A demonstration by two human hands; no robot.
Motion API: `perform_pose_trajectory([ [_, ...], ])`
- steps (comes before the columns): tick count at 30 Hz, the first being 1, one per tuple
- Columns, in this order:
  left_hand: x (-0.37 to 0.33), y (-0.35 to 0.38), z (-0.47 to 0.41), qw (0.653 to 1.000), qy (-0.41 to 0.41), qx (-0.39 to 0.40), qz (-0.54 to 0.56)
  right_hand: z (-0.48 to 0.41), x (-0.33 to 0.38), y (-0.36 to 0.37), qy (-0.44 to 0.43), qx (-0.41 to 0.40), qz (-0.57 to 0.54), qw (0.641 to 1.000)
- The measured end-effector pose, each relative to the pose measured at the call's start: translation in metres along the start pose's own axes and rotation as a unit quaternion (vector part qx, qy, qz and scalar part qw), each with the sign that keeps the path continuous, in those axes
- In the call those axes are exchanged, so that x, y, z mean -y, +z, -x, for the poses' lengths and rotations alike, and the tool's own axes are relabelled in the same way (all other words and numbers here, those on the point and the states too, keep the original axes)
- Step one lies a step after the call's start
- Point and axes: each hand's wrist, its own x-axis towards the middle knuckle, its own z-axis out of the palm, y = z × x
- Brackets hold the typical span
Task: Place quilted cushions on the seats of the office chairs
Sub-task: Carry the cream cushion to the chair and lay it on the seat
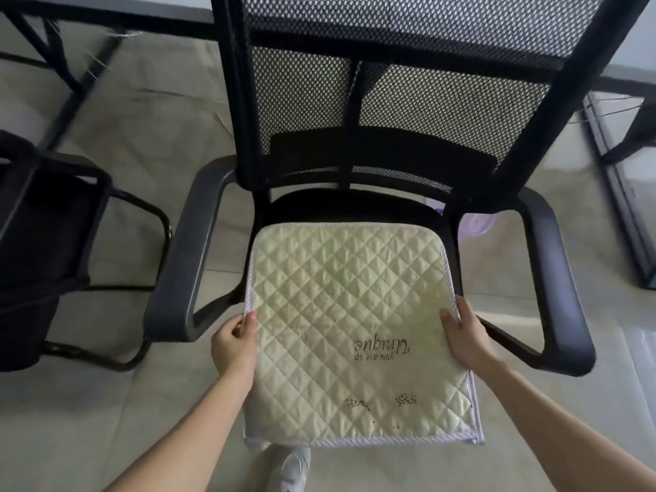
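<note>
- The floor, covered in pale sheeting, is filling the frame behind everything.
- A black office chair with a mesh back is standing in the centre of the frame, its armrests curving down on either side.
- A second black chair is sitting at the left edge, partly cut off.
- I am holding a pale yellow quilted cushion over the seat of the centre chair; its far edge is lying over the seat and its near edge is hanging out past the front, toward me.
- My left hand is gripping the cushion's left edge, thumb on top.
- My right hand is gripping its right edge, thumb on top.
- Brown lettering is showing upside down on the cushion's lower half.
- My pale shoe is showing at the bottom, just under the cushion.
</note>
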Motion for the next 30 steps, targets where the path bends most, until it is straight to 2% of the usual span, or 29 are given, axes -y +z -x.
perform_pose_trajectory([
  [6, 0.000, 0.002, -0.003, 0.994, 0.038, -0.039, -0.089, -0.005, 0.002, -0.001, -0.002, -0.026, 0.097, 0.995],
  [12, -0.004, 0.004, -0.004, 0.993, 0.051, -0.044, -0.097, -0.003, 0.002, -0.003, 0.016, -0.053, 0.080, 0.995],
  [14, -0.009, 0.005, 0.000, 0.993, 0.035, -0.033, -0.107, -0.001, 0.005, -0.003, 0.017, -0.088, 0.071, 0.993],
  [16, -0.013, 0.005, 0.011, 0.987, 0.066, -0.038, -0.145, 0.002, 0.012, -0.001, -0.033, -0.134, 0.099, 0.985],
  [19, -0.021, 0.011, 0.033, 0.948, 0.234, -0.035, -0.212, 0.006, 0.032, 0.013, -0.157, -0.117, 0.206, 0.959],
  [22, -0.041, 0.035, 0.029, 0.887, 0.354, 0.034, -0.294, -0.001, 0.056, 0.037, -0.220, -0.059, 0.302, 0.926],
  [24, -0.058, 0.061, 0.015, 0.845, 0.389, 0.076, -0.358, -0.010, 0.070, 0.056, -0.252, -0.033, 0.336, 0.907],
  [27, -0.069, 0.096, -0.006, 0.784, 0.395, 0.120, -0.463, -0.026, 0.087, 0.087, -0.286, -0.016, 0.353, 0.891],
  [30, -0.061, 0.109, -0.030, 0.753, 0.373, 0.124, -0.527, -0.045, 0.087, 0.101, -0.274, -0.012, 0.349, 0.896],
])
